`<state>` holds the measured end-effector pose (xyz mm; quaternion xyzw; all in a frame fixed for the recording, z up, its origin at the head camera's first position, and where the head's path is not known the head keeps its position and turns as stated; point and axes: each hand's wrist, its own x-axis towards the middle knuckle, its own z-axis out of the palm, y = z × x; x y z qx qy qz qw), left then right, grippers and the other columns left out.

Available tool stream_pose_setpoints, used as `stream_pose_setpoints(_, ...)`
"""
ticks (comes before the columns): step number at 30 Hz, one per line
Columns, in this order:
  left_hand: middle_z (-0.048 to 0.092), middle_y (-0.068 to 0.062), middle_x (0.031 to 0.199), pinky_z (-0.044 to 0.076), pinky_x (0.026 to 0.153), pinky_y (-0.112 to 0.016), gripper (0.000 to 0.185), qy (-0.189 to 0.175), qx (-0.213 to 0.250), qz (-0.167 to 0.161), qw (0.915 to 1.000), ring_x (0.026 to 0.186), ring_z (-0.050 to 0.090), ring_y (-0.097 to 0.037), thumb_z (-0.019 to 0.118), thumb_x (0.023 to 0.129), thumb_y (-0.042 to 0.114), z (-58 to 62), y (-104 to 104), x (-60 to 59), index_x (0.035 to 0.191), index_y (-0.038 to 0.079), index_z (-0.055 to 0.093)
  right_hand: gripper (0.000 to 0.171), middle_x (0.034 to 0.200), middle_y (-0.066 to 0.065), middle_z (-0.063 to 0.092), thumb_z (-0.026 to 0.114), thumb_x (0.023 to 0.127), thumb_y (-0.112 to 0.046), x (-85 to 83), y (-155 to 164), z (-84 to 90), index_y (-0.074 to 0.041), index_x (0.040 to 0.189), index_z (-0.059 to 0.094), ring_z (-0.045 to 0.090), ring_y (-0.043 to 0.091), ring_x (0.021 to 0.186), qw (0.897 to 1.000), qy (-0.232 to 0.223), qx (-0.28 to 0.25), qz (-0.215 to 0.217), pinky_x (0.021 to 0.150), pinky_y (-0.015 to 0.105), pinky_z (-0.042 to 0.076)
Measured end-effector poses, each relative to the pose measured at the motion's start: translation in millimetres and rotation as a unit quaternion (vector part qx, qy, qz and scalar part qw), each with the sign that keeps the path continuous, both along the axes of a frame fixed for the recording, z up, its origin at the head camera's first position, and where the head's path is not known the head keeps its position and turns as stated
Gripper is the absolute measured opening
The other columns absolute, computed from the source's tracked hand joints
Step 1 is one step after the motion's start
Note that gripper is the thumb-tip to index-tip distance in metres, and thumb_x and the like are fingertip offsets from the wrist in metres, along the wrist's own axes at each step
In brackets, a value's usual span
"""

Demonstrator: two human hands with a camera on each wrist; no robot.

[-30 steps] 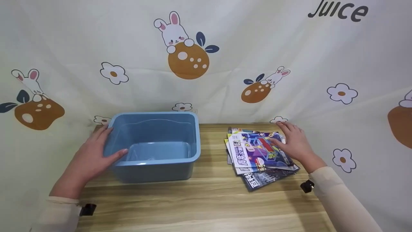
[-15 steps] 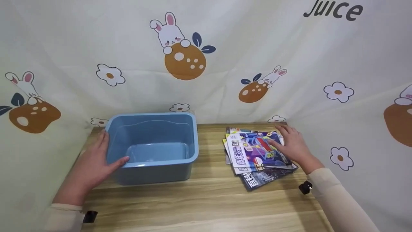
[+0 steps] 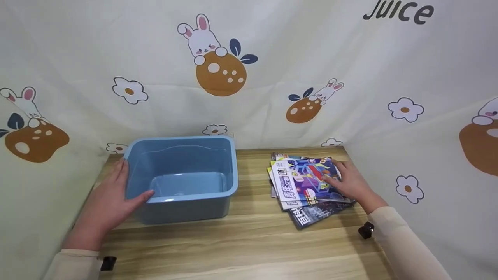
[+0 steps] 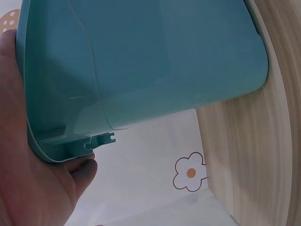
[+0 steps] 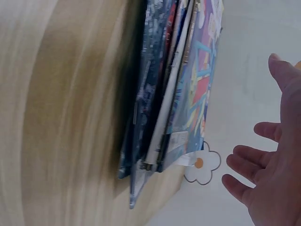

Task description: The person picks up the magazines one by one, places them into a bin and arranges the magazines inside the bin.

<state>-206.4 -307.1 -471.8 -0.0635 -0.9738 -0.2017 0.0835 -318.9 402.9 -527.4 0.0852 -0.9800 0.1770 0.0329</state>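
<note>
Left hand (image 3: 107, 198) gripped blue tub (image 3: 186, 210)

It held the tub's left rim. Right of the tub, the right hand (image 3: 350, 184) hovered, fingers spread, near stacked magazines (image 3: 303, 184). Tub and magazines rested on a wood-grain worktop (image 3: 233, 249); rabbit-print cloth (image 3: 155, 42) hung behind the tub.

- The left wrist view's edges crop the blue rectangular plastic tub (image 4: 164, 56) and the bare left hand (image 3: 107, 206).
- The right wrist view crops the bare right hand (image 5: 275, 169) and blurs the stack of glossy paper magazines (image 5: 186, 103).
- The top one hides most of those beneath.
</note>
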Motion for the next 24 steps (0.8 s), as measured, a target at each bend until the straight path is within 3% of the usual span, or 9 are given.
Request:
stream_pose_setpoints(5, 0.012, -0.038, 0.177, 0.026, 0.117, -0.087, 0.127, -0.003, 0.003, 0.005, 1.0, 0.16, 0.022, -0.062, 0.066, 0.099, 0.076, 1.3, 0, -0.7, 0.171, -0.011, 0.009, 0.094, 0.159, 0.042, 0.045, 0.074, 0.102, -0.061, -5.0, 2, -8.8, -0.001, 0.167, 0.043, 0.047, 0.064, 0.143, 1.0, -0.011, -0.006, -0.012, 0.115, 0.079, 0.04)
stream_pose_setpoints(12, 0.012, -0.037, 0.178, 0.027, 0.115, -0.087, 0.127, 0.002, 0.004, 0.004, 1.0, 0.159, 0.023, -0.063, 0.065, 0.098, 0.077, 3.9, 1, -2.7, 0.172, -0.01, 0.009, 0.104, 0.162, 0.046, 0.037, 0.068, 0.1, -0.072, -13.9, 8, -20.0, -0.002, 0.17, 0.038, 0.043, 0.066, 0.145, 0.997, -0.064, -0.002, -0.043, 0.115, 0.081, 0.039)
stream_pose_setpoints(17, 0.01, -0.036, 0.179, 0.026, 0.114, -0.089, 0.128, -0.006, 0.003, 0.007, 1.0, 0.159, 0.022, -0.064, 0.064, 0.098, 0.079, 4.9, 2, -3.8, 0.172, -0.009, 0.008, 0.11, 0.162, 0.047, 0.034, 0.067, 0.097, -0.078, -18.0, 13, -25.4, -0.002, 0.171, 0.035, 0.043, 0.066, 0.145, 0.995, -0.078, -0.012, -0.058, 0.115, 0.081, 0.039)
stream_pose_setpoints(24, 0.011, -0.038, 0.177, 0.026, 0.117, -0.087, 0.133, -0.016, 0.0, 0.006, 0.9999, 0.159, 0.023, -0.064, 0.068, 0.095, 0.079, 2.3, 0, -1.2, 0.172, -0.011, 0.008, 0.12, 0.158, 0.045, 0.034, 0.082, 0.089, -0.073, -19.0, 14, -28.3, -0.001, 0.172, 0.033, 0.053, 0.057, 0.131, 0.992, -0.116, -0.025, -0.053, 0.112, 0.074, 0.047)
